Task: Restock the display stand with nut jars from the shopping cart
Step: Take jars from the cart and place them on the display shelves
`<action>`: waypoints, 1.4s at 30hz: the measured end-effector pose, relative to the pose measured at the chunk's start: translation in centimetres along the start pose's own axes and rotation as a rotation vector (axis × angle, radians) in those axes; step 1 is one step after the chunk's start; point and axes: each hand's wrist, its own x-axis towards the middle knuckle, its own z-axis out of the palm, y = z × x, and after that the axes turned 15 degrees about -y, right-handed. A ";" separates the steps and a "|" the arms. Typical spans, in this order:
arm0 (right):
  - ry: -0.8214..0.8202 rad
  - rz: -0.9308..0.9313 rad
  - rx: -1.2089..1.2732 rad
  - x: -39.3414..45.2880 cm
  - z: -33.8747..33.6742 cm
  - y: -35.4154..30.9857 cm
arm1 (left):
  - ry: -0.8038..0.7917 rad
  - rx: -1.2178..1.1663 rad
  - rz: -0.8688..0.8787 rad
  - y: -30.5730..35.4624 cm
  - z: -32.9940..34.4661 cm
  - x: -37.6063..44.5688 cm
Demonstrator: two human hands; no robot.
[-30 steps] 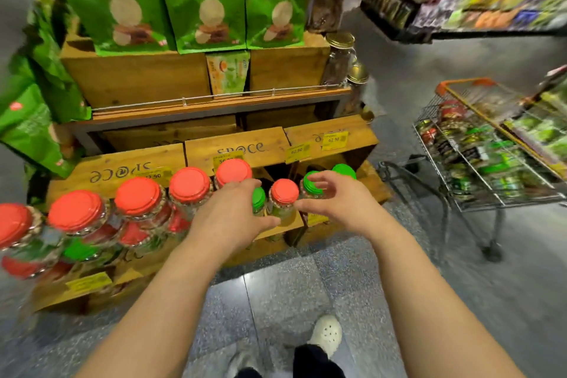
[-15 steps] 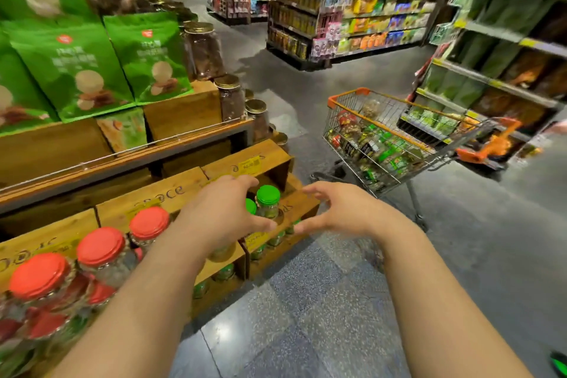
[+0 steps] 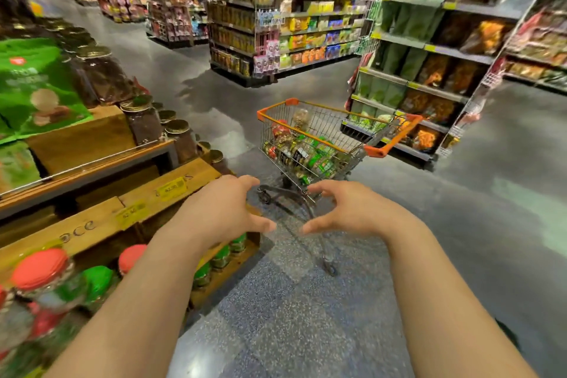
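The wire shopping cart with orange trim stands ahead on the grey floor, with several nut jars piled inside. On the left is the wooden display stand, where red-lidded jars and green-lidded jars sit in its lower crates. My left hand and my right hand are both held out in front of me, fingers spread and loosely bent, holding nothing. They hover between the stand's corner and the cart, touching neither.
Gold-lidded jars and green snack bags fill the stand's upper tiers. Stocked shelving runs along the right behind the cart, and another aisle unit stands further back. Grey speckled floor lies between me and the cart.
Both hands have let go of the green-lidded jars on the stand and drawn away empty. The view has swung right, from the stand towards the cart.
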 end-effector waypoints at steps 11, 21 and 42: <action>0.053 0.060 0.089 0.7 -4.5 6.7 | -0.003 -0.007 0.050 4.6 -0.4 5.5; 0.045 0.097 0.133 8.7 -9.0 8.4 | -0.037 0.014 0.099 3.2 -4.6 15.2; 0.134 0.181 0.296 32.8 -22.2 7.9 | -0.086 0.015 0.190 -5.8 -21.4 40.7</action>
